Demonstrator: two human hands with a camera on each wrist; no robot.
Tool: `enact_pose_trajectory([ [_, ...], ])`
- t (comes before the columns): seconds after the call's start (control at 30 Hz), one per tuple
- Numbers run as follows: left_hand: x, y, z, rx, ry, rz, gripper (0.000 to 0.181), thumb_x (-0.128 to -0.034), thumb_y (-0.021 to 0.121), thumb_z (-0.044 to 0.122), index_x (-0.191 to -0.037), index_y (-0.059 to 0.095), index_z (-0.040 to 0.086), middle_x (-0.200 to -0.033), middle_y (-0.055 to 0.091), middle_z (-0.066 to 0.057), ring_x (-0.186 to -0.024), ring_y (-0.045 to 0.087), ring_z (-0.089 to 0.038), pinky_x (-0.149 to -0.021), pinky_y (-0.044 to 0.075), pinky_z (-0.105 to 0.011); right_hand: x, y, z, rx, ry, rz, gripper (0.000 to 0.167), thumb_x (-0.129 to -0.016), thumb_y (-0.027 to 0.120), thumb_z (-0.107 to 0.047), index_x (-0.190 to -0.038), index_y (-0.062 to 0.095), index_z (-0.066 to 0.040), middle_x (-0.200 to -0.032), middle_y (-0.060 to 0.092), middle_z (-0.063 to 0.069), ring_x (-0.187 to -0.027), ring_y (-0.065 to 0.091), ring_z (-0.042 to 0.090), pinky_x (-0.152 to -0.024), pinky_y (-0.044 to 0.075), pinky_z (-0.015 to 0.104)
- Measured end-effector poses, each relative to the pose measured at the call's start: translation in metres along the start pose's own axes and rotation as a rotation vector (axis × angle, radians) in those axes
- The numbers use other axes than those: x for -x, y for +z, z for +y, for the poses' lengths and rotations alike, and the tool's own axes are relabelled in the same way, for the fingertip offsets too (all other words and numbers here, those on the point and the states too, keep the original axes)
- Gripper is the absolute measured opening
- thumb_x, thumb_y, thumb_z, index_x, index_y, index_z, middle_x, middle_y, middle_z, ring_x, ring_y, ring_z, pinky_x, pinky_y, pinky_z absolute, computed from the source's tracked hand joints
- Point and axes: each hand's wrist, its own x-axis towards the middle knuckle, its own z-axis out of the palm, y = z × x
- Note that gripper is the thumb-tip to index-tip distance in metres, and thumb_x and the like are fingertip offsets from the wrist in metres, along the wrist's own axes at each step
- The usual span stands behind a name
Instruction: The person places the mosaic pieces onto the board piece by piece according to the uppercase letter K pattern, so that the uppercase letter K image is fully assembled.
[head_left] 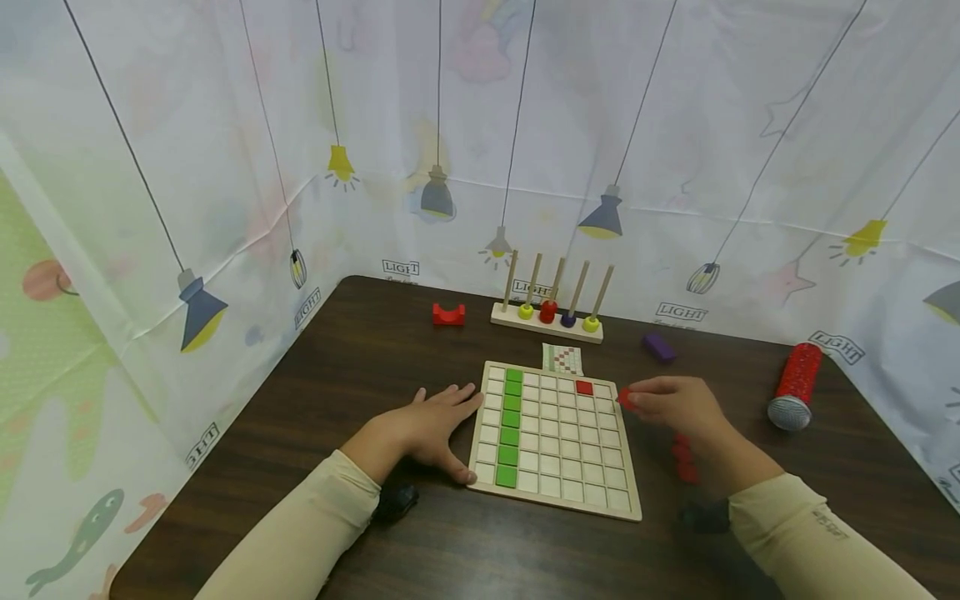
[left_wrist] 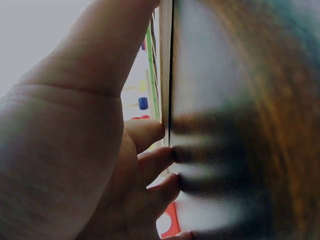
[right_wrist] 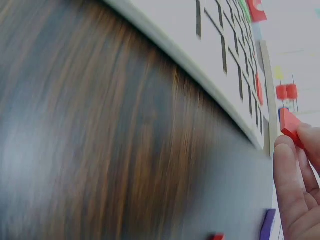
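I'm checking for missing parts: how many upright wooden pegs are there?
5 slim wooden pegs, all in one row along the narrow pale wooden base beyond the square wooden board.

Left hand (left_wrist: pixel 92 142): fingers spread, one fingertip at the edge of a pale board (left_wrist: pixel 165 60), others down at the desk (left_wrist: pixel 205 70). Green strip (left_wrist: pixel 153 75) inside the board's edge; blue bead (left_wrist: pixel 143 103) beyond. Red piece (left_wrist: pixel 173 220) partly hidden by fingers.

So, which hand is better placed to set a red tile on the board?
The right hand, I think: it pinches a red tile near the right edge of the board. The left hand rests at the left edge, holding no tile.
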Motion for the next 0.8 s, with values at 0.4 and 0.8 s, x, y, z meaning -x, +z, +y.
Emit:
enact_pose_trajectory([
  [0.4, 0.001, 0.001, -0.001, -0.007, -0.002, -0.003, 0.121, -0.0759, 0.081, 0.066, -0.166, 0.014, 0.021, -0.171, 0.007, -0.002, -0.155, 0.006, -0.025, -0.119, 0.006, -0.061, -0.016, 0.034, -0.026, -0.088, -0.027, -0.089, 0.036, -0.096, 0.074, -0.014, -0.124, 0.069, 0.009, -0.111, 0.073, 0.017, -0.097, 0.073, 0.027, -0.085, 0.058, 0.040],
  [0.8, 0.001, 0.000, -0.001, -0.007, 0.003, 0.002, 0.121, -0.0760, 0.081, 0.066, -0.166, 0.013, 0.022, -0.171, 0.007, -0.002, -0.155, 0.006, -0.024, -0.119, 0.007, -0.061, -0.028, 0.062, -0.034, -0.019, -0.029, -0.092, 0.024, -0.095, 0.074, -0.008, -0.115, 0.073, 0.006, -0.105, 0.073, 0.014, -0.087, 0.071, 0.024, -0.076, 0.060, 0.036],
])
